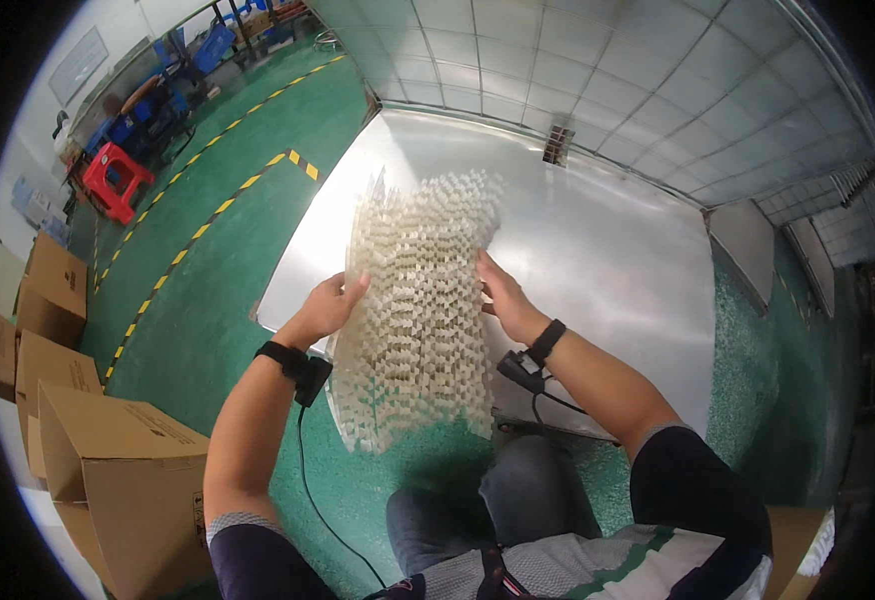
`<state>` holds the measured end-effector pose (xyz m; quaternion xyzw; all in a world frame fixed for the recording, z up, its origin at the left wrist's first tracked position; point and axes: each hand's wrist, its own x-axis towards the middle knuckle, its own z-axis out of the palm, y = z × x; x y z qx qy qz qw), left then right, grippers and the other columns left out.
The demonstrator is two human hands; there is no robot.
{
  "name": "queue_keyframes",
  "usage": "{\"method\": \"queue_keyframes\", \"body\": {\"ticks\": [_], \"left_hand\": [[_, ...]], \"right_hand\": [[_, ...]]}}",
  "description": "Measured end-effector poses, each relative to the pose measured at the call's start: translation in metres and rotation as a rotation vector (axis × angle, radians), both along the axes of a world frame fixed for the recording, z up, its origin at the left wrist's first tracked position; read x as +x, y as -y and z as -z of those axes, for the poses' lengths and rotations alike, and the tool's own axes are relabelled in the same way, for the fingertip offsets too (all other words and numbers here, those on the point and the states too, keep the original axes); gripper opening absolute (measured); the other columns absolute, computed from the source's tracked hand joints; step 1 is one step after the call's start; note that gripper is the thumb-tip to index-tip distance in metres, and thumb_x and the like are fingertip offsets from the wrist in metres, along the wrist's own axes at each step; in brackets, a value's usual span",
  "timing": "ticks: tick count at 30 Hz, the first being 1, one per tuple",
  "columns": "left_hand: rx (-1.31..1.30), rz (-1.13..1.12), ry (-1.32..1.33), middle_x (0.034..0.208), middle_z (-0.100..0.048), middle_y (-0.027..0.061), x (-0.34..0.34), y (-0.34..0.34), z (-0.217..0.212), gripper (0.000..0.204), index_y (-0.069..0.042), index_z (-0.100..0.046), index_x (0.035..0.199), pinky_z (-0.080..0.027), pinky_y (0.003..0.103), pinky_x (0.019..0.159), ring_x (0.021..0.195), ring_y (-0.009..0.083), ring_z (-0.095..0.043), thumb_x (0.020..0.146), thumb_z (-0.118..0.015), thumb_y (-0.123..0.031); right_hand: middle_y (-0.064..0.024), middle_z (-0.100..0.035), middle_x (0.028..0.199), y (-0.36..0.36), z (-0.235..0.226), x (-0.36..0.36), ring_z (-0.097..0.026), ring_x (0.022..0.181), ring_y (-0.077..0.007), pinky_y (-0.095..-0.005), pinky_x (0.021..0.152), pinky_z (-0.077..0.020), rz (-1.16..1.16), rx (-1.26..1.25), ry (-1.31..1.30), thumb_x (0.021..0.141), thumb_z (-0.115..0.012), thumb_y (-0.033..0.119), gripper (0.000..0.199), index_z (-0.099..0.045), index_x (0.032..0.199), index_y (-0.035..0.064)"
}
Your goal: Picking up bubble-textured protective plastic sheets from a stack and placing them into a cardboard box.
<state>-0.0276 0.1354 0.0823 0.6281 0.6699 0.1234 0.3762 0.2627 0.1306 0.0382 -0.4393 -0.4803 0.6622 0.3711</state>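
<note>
I hold a large clear plastic tray (413,310) packed with rows of small cream-white parts, lifted and tilted above a shiny metal table (598,250). My left hand (330,305) grips the tray's left edge, thumb on top. The tray's right edge is held by my right hand (503,295). Both wrists wear black bands with small devices and cables. The tray's near end hangs past the table's front edge, above my knees.
Open brown cardboard boxes (108,450) stand on the green floor at my left. Yellow-black tape lines cross the floor. A red stool (113,180) and blue chairs sit far left. White tiled wall rises behind the table. Small white bits litter the floor at right.
</note>
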Motion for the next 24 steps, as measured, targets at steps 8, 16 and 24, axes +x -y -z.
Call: {"method": "queue_keyframes", "body": {"ticks": [8, 16, 24], "left_hand": [[-0.061, 0.146, 0.688, 0.129, -0.047, 0.0104, -0.041, 0.055, 0.026, 0.056, 0.001, -0.034, 0.134, -0.032, 0.034, 0.101, 0.121, 0.0194, -0.04, 0.092, -0.047, -0.034], [0.237, 0.062, 0.806, 0.136, -0.039, 0.0127, -0.009, 0.084, 0.059, 0.054, 0.006, -0.024, 0.137, -0.024, 0.031, 0.105, 0.125, 0.02, -0.035, 0.097, -0.032, -0.03], [0.284, -0.118, 0.954, 0.137, -0.036, 0.0171, -0.002, 0.072, 0.055, 0.059, 0.007, -0.02, 0.137, -0.023, 0.032, 0.106, 0.128, 0.0238, -0.033, 0.097, -0.029, -0.036]], "right_hand": [[-0.016, -0.019, 0.145, 0.007, 0.008, 0.011, -0.027, 0.13, -0.0265, -0.0348, 0.102, -0.0288, 0.018, 0.131, 0.156, 0.092, -0.039, 0.045, 0.072, -0.004, 0.144, 0.0084], [-0.02, -0.023, 0.139, -0.009, 0.053, 0.004, -0.029, 0.127, -0.0295, -0.0369, 0.1, -0.0313, 0.206, 0.228, 0.19, 0.09, -0.046, 0.042, 0.075, -0.012, 0.138, -0.0039], [-0.0158, -0.008, 0.148, -0.007, 0.034, -0.01, -0.013, 0.135, -0.0232, -0.0325, 0.109, -0.014, 0.06, 0.292, 0.002, 0.092, -0.041, 0.039, 0.077, 0.002, 0.141, -0.0007]]}}
